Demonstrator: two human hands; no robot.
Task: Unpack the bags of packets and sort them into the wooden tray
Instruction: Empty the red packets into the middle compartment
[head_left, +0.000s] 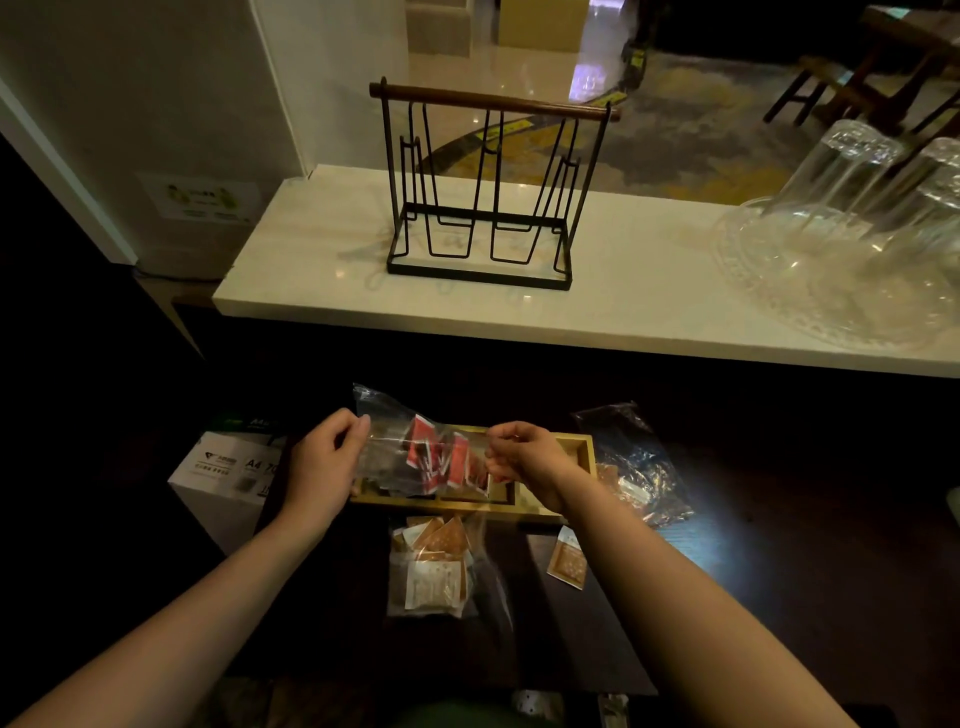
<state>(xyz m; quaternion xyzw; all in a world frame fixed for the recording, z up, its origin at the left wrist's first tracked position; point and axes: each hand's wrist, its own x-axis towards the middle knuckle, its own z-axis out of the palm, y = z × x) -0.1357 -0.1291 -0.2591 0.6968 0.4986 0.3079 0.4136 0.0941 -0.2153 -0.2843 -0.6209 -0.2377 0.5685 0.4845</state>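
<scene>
Over the compartmented wooden tray (574, 446), left hand (324, 465) and right hand (524, 454) each pinched an edge of the clear plastic bag of red packets (423, 452), held stretched between them, above the tray.

A clear, crinkled plastic bag (410, 447) of glossy red packets (441, 460) over a pale, smooth wooden tray (574, 447). On the polished, pale stone counter (311, 270): a matt black wire rack (480, 208) with a dark wooden bar, and clear glass tumblers (852, 187). The lower table (805, 545) is dark and glossy.
</scene>
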